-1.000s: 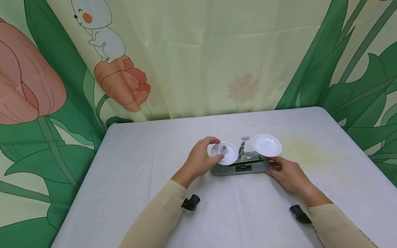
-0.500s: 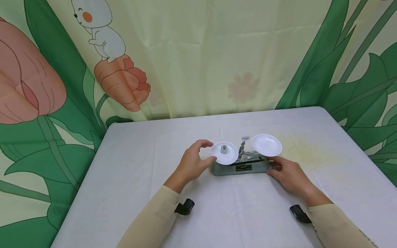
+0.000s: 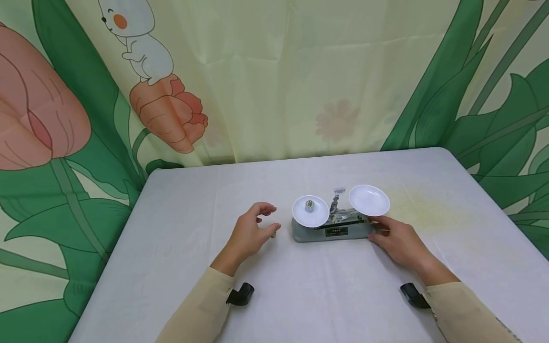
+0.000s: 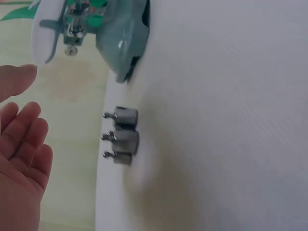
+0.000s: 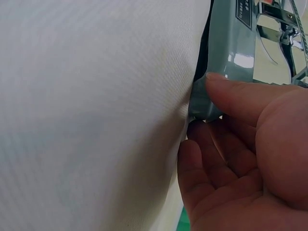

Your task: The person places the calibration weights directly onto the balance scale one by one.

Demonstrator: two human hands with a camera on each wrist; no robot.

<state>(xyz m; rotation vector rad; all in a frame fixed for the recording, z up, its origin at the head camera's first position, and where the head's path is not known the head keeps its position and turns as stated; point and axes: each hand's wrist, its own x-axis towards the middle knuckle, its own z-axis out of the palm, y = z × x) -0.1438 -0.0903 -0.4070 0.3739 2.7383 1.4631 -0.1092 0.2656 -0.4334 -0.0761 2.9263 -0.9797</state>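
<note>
A grey-green balance scale [image 3: 356, 232] stands on the table in the head view. A small metal weight [image 3: 310, 206] sits on its white left pan [image 3: 305, 220]; the right pan [image 3: 369, 200] is bare and higher. My right hand [image 3: 399, 240] grips the right end of the base, thumb [image 5: 236, 96] on the front and fingers curled by the end. My left hand [image 3: 246, 234] is left of the scale, fingers loosely bent, thumb apart, holding nothing. Three knobbed metal weights [image 4: 126, 141] stand together in the left wrist view, mostly hidden behind the left hand in the head view.
A white cloth covers the table [image 3: 184, 267]. Behind it hangs a printed curtain [image 3: 266, 85] with a rabbit, a carrot and leaves. Each wrist bears a black camera [image 3: 241, 294] near a beige sleeve [image 3: 197, 305].
My left hand has drawn back from around the left pan, leftward and toward me, leaving the weight on the pan. The right hand has stayed at the base.
</note>
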